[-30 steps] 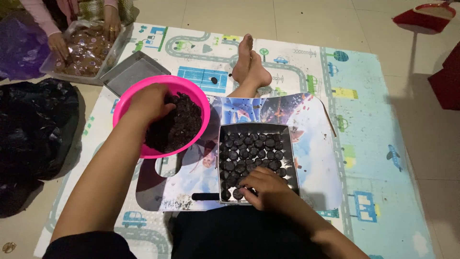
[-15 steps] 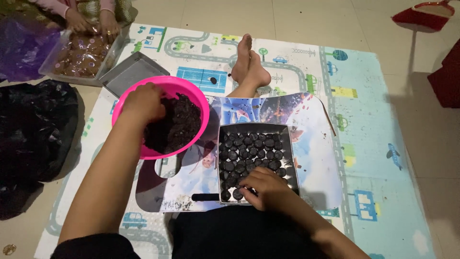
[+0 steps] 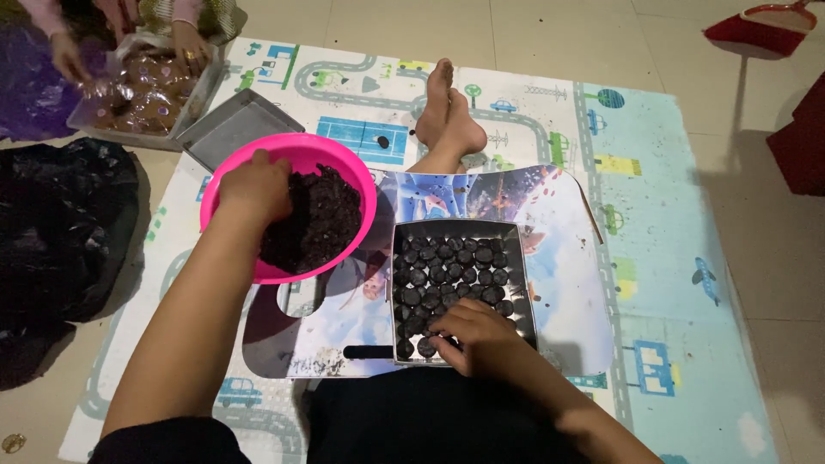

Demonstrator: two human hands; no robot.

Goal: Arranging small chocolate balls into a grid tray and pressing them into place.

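My left hand (image 3: 255,187) is dug into the dark crumbly mass (image 3: 318,219) inside a pink bowl (image 3: 352,176), fingers curled in it. My right hand (image 3: 475,335) rests at the near edge of a grey metal tray (image 3: 524,283) filled with several dark round pieces (image 3: 451,266), fingertips touching the pieces in the near left corner. Both bowl and tray sit on a colourful lap board (image 3: 559,258) over my legs. My bare feet (image 3: 447,120) stretch out beyond the board.
A play mat (image 3: 653,172) with a road print covers the floor. Another person's hands (image 3: 185,39) work at a clear container of brown pieces (image 3: 142,94) at the far left. An empty grey tray (image 3: 232,129) lies beside it. A black plastic bag (image 3: 60,223) sits left.
My left hand has shifted to the left side of the bowl and pushed deeper into the dark mass. My right hand stays at the tray's near edge. The other person's hands moved over their container.
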